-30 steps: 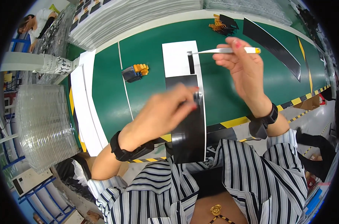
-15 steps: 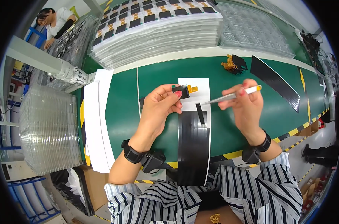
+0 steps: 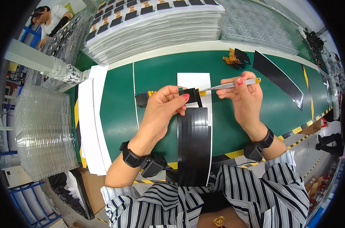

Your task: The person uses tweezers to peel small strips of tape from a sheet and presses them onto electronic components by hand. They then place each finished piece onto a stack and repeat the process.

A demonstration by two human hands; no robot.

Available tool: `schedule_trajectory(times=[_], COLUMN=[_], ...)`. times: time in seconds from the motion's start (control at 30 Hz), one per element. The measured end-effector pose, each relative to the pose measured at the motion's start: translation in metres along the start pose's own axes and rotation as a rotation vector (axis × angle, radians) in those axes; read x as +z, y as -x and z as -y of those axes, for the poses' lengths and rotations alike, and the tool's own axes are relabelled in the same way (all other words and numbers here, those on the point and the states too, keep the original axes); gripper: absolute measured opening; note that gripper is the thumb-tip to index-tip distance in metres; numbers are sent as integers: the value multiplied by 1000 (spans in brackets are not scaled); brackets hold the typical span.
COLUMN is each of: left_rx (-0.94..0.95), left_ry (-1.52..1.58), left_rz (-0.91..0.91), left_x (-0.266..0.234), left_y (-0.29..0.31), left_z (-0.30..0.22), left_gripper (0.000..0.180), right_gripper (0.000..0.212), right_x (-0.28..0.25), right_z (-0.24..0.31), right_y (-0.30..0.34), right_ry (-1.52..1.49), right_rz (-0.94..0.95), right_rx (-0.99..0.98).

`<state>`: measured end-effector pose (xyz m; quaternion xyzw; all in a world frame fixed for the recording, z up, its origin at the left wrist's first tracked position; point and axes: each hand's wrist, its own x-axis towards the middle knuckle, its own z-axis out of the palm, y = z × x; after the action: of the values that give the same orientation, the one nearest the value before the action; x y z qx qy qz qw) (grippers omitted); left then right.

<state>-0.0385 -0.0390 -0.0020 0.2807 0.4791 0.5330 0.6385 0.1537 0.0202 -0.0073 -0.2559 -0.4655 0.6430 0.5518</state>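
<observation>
My left hand (image 3: 161,110) pinches a small black display panel (image 3: 187,95) between thumb and fingers. A short orange flex cable (image 3: 202,92) sticks out from the panel's right side. My right hand (image 3: 247,99) grips silver tweezers (image 3: 233,84) like a pen. At their tips a narrow black adhesive strip (image 3: 199,100) lies against the panel's right edge; whether it is stuck there I cannot tell. Below my hands is a sheet of black strips (image 3: 193,148) on white backing (image 3: 194,78), reaching past the table's front edge.
Another panel (image 3: 142,99) lies left of my left hand. A pile of panels with orange cables (image 3: 236,59) and a black sheet (image 3: 279,79) lie at the right. White sheets (image 3: 90,125), clear trays (image 3: 45,133) and stacked loaded trays (image 3: 153,34) surround the green table (image 3: 119,102).
The tweezers have carried the black strip up from above the sheet to the panel's right edge. The panel stays in my left hand. The whole view has shifted slightly.
</observation>
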Motion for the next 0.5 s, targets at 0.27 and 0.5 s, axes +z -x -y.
schedule_trajectory(times=[0.27, 0.5], left_rx=[-32, -8], left_ry=[61, 97], left_rz=[-2, -41], left_x=[-2, -8], left_y=[0, -4], left_z=[3, 3], left_gripper=[9, 10], right_gripper=[13, 14], right_x=[2, 1], right_z=[-2, -1], right_y=[1, 6], right_ry=[-1, -70], right_rz=[-63, 34], right_rx=[32, 66])
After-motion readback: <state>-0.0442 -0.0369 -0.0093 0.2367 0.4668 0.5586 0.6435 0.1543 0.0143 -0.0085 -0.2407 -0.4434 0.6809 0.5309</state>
